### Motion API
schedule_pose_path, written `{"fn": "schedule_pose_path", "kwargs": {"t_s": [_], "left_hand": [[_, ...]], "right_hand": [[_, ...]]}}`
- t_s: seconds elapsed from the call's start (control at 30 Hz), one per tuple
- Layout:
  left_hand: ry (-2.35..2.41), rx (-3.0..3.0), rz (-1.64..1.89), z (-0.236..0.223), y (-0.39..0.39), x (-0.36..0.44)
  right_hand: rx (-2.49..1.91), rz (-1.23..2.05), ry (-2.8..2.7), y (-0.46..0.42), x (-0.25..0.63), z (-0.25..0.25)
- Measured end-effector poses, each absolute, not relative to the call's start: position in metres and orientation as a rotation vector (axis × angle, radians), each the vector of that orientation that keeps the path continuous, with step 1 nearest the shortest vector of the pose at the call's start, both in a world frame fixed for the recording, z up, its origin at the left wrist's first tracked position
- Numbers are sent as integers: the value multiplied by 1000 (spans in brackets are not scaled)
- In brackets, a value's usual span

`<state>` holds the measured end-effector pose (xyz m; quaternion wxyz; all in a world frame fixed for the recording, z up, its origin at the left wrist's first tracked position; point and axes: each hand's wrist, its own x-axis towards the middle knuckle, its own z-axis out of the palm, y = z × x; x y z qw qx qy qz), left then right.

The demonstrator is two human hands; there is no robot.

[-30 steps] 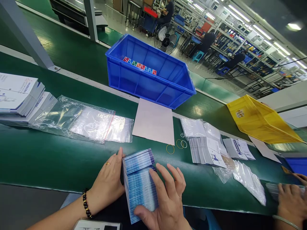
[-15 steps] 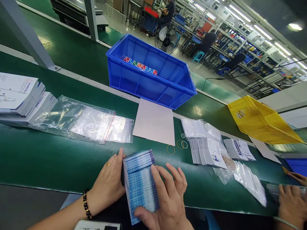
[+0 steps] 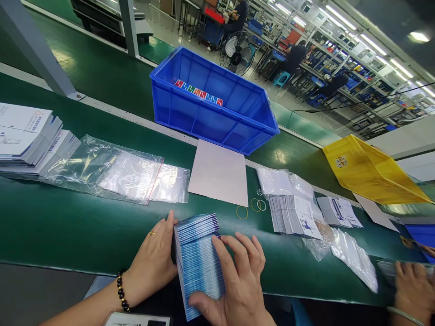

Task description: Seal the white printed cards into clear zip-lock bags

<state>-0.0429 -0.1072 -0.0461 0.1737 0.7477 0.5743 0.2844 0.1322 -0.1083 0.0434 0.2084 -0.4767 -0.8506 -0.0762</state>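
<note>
A thick stack of blue-and-white folded leaflets (image 3: 200,258) stands fanned at the front edge of the green table, its upper part stepped back from the lower rows. My left hand (image 3: 154,260) presses its left side, fingers pointing up along it and a ring on one finger; the thumb is mostly hidden. On the right side, my right hand (image 3: 234,276) grips the stack, thumb across its lower face and index fingertip near the step, with the other fingers curved off to the right. Rubber bands (image 3: 242,212) lie just beyond the stack.
A blue bin (image 3: 214,113) stands behind a pinkish sheet (image 3: 219,174). At left are booklet stacks (image 3: 23,136) and clear plastic bags (image 3: 132,176). To the right lie banded booklets (image 3: 294,215), more bags (image 3: 353,258) and a tilted yellow bin (image 3: 370,172). A co-worker's hand (image 3: 413,285) works at far right.
My right index fingertip has shifted slightly left at the step in the stack. My left hand stays in place. The co-worker's farther hand has moved a little to the right.
</note>
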Motion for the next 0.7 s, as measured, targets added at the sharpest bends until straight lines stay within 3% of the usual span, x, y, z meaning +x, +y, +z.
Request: {"fn": "schedule_pose_path", "kwargs": {"t_s": [0.7], "left_hand": [[1642,2138,799,-48,-107,-42]], "right_hand": [[-1363,-151,-2398,-104,132,47]]}}
